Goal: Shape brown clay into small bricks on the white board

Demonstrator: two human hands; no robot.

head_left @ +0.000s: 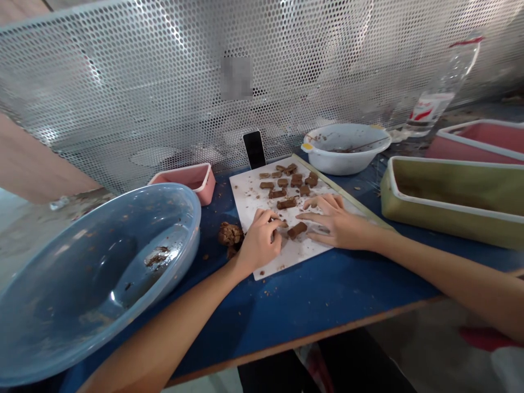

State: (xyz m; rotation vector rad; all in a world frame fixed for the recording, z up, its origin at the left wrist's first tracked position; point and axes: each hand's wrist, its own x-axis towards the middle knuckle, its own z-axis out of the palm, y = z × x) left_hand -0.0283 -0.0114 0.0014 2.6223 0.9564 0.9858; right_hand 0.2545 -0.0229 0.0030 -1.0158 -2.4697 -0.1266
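A short brown clay-like roll [297, 230] lies on a white board [301, 254] between my two hands. My right hand [338, 222] is just right of it, palm down, fingers spread, with nothing held. To the left of the roll, my left hand [262, 240] rests at the board's edge with fingers curled and a gap between thumb and forefinger; nothing shows in it. Several small brown shaped pieces [296, 180] sit farther up the board, with a longer one [286, 203] closest to the hands. Beside my left wrist is a crumbly brown lump [230, 233], partly hidden.
A large blue basin [180, 199] stands left, with a pink tray [208, 185] behind it. Behind the board are a phone [254, 148] and a white bowl [339, 162]. At right are a green planter [446, 213], a pink planter [454, 143] and a bottle [438, 98].
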